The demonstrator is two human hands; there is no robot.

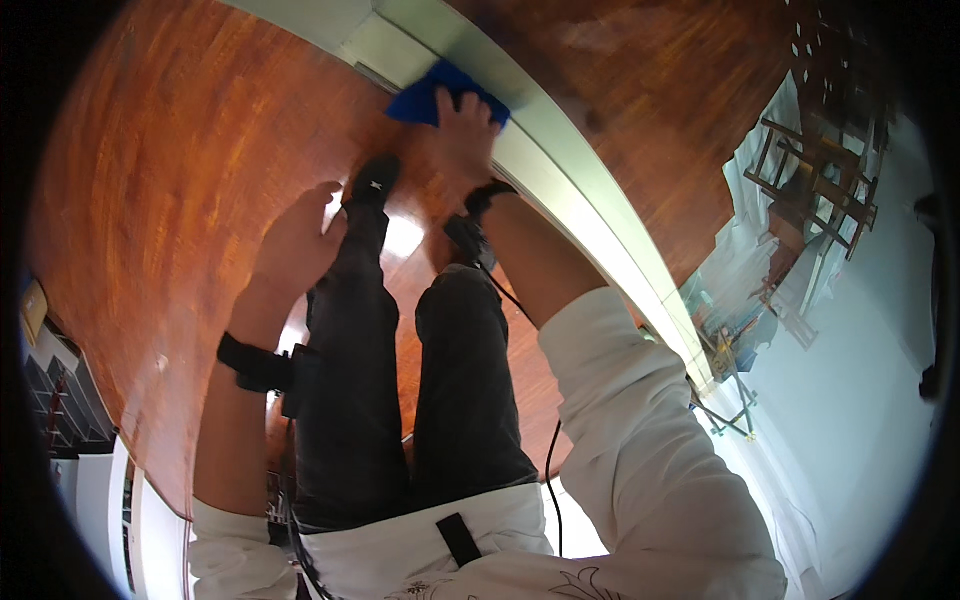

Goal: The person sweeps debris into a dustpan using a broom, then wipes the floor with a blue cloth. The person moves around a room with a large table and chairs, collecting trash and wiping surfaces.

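Note:
A blue cloth [427, 97] lies bunched over the long pale green sill-like strip [551, 146], partly overhanging the reddish-brown wood floor. My right hand [466, 131] presses on it with the fingers spread, and its palm side is hidden. Beside my left leg, my left hand [296, 240] hangs over the floor with nothing seen in it; its fingers are apart. Black straps with small devices circle both wrists: one on the left wrist [259, 367], another on the right wrist [472, 232].
Glossy wood floor [165, 187] spreads to the left of the strip. On the right, wooden stools [817, 180] stand near pale sheeting [757, 202]. A black cable [555, 480] runs beside my right arm. At the far left is a dark shelf rack [64, 405].

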